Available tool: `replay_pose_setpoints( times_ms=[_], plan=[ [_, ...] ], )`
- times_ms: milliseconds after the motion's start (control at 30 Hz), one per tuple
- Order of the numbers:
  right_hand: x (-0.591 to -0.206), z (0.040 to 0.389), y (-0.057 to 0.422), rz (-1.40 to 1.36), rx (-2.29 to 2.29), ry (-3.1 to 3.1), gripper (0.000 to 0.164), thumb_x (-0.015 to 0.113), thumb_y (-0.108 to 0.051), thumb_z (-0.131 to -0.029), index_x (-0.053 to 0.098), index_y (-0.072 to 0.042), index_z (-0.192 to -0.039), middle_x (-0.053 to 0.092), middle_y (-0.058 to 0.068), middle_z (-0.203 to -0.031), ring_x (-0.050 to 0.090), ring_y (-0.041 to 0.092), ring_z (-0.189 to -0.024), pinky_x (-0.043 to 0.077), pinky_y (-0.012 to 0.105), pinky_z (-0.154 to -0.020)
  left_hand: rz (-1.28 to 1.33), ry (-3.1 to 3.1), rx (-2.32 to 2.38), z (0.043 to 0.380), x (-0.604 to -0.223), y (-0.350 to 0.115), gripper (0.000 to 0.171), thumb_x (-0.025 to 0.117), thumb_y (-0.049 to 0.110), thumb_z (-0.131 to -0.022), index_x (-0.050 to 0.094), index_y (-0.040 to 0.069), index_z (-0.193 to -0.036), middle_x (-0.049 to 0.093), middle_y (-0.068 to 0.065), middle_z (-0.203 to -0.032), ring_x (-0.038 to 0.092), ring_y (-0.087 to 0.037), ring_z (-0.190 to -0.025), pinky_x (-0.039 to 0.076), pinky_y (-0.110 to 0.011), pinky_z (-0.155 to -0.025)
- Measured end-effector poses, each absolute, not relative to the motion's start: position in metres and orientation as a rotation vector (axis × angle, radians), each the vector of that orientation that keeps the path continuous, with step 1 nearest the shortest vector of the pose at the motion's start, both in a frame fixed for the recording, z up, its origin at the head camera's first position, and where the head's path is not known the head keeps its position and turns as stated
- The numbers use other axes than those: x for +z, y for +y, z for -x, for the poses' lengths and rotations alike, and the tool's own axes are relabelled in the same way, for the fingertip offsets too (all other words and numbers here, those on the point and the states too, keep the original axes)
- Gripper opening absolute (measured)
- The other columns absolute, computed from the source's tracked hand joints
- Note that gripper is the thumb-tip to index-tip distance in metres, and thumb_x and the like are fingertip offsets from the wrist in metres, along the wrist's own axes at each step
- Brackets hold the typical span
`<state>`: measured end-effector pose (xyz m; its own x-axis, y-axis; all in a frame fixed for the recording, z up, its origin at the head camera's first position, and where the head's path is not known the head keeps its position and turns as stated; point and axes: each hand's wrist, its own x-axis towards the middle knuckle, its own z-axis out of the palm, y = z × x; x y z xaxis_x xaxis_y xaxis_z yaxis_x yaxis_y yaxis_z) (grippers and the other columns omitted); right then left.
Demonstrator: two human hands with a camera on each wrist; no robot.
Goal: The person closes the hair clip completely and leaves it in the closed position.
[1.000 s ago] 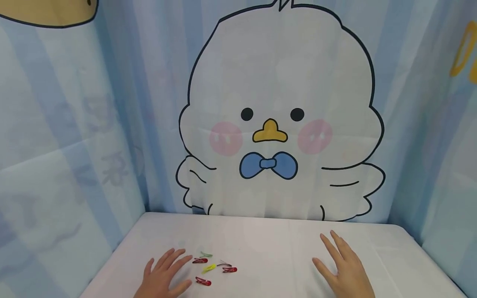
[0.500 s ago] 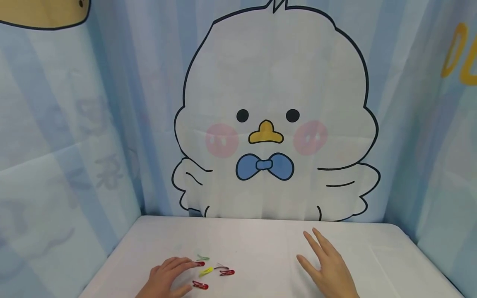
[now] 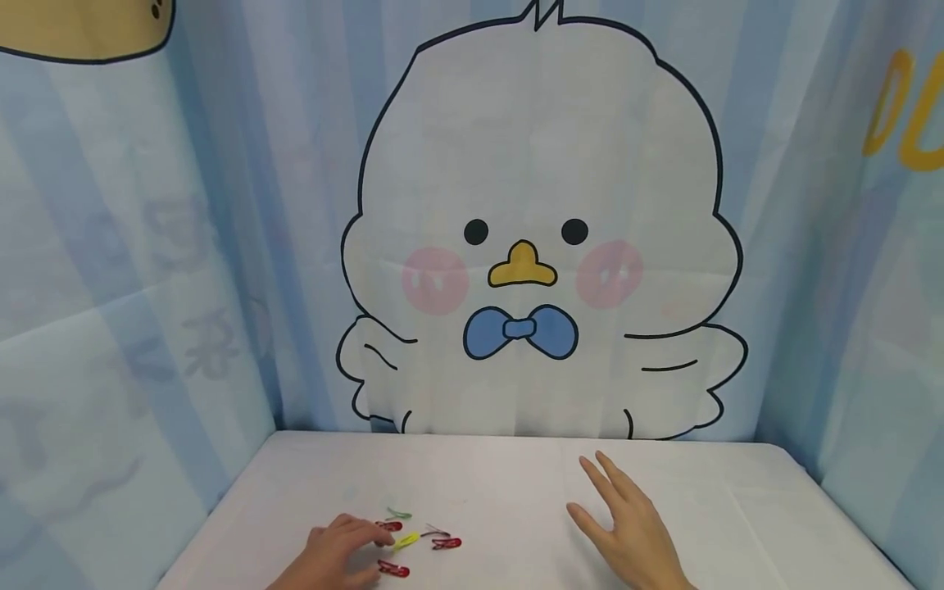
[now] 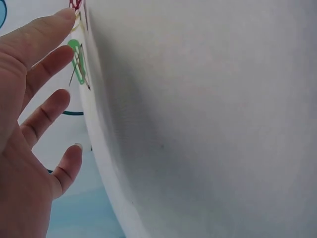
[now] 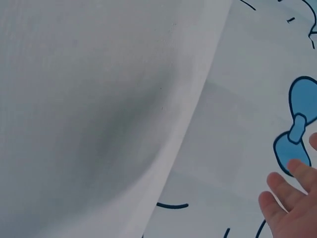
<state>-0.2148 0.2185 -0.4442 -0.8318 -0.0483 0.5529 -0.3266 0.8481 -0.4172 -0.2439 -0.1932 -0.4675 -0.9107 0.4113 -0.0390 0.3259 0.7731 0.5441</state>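
Several small snap hair clips lie in a loose group on the white table. My left hand [image 3: 332, 557] reaches in from the left with loosely bent fingers, a fingertip right at the yellow hair clip [image 3: 406, 542]. Around that one are a green hair clip [image 3: 399, 514], a dark hair clip [image 3: 437, 532] and three red ones, among them the front red hair clip [image 3: 394, 569] beside the thumb. In the left wrist view, the fingers are spread apart near the green clip [image 4: 76, 60]. My right hand [image 3: 628, 528] hovers over the table's right half, fingers spread, holding nothing.
The white table [image 3: 516, 483] has rounded far corners. Behind it hangs a pale blue striped curtain [image 3: 310, 246] printed with a large white chick in a blue bow tie [image 3: 519, 329]. Similar curtains close off the left and right sides.
My left hand has moved from left of the clips to the yellow one, its fingers drawing together and bending. My right hand has shifted left in the view, which itself has turned slightly.
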Motion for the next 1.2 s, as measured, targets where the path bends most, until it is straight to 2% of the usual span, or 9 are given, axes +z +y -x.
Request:
replay_pose_setpoints(
  times_ms=[167, 367, 667, 833, 1200],
  plan=[
    [-0.447, 0.217, 0.212, -0.298, 0.719, -2.458, 0.063, 0.075, -0.04, -0.09, 0.058, -0.013, -0.144, 0.049, 0.017, -0.149, 0.052, 0.043, -0.128, 0.043, 0.064, -0.096, -0.603, 2.786, 0.801, 0.249, -0.468, -0.191, 0.019, 0.078, 0.017, -0.087, 0.073, 0.022, -0.105, 0.066, 0.014, -0.096, 0.048, -0.021, -0.098, 0.036, -0.061, -0.087],
    [-0.449, 0.218, 0.207, -0.297, 0.716, -2.453, 0.062, 0.075, -0.04, -0.09, 0.058, -0.013, -0.143, 0.05, 0.015, -0.149, 0.052, 0.042, -0.128, 0.042, 0.063, -0.097, -0.653, 2.822, 0.737, 0.251, -0.467, -0.188, 0.014, 0.079, 0.023, -0.087, 0.074, 0.025, -0.1, 0.064, 0.017, -0.092, 0.047, -0.014, -0.091, 0.038, -0.049, -0.083],
    [-0.45, 0.219, 0.205, -0.296, 0.702, -2.449, 0.063, 0.075, -0.039, -0.09, 0.058, -0.013, -0.143, 0.05, 0.018, -0.148, 0.053, 0.043, -0.127, 0.042, 0.063, -0.097, -0.679, 2.844, 0.713, 0.251, -0.462, -0.186, 0.015, 0.081, 0.023, -0.086, 0.073, 0.027, -0.098, 0.06, 0.02, -0.087, 0.048, -0.012, -0.089, 0.038, -0.051, -0.083],
    [-0.448, 0.219, 0.205, -0.285, 0.699, -2.46, 0.062, 0.074, -0.04, -0.09, 0.057, -0.013, -0.144, 0.05, 0.018, -0.148, 0.052, 0.043, -0.127, 0.042, 0.063, -0.097, -0.654, 2.823, 0.73, 0.25, -0.461, -0.185, 0.011, 0.08, 0.019, -0.086, 0.072, 0.026, -0.089, 0.059, 0.016, -0.086, 0.049, -0.016, -0.09, 0.038, -0.054, -0.086],
    [-0.45, 0.22, 0.205, -0.318, 0.72, -2.427, 0.061, 0.073, -0.04, -0.091, 0.058, -0.012, -0.143, 0.05, 0.018, -0.148, 0.052, 0.043, -0.127, 0.042, 0.063, -0.097, -0.658, 2.829, 0.741, 0.249, -0.461, -0.186, 0.01, 0.08, 0.021, -0.087, 0.073, 0.027, -0.082, 0.06, 0.017, -0.082, 0.051, -0.014, -0.088, 0.039, -0.051, -0.083]
  ],
)
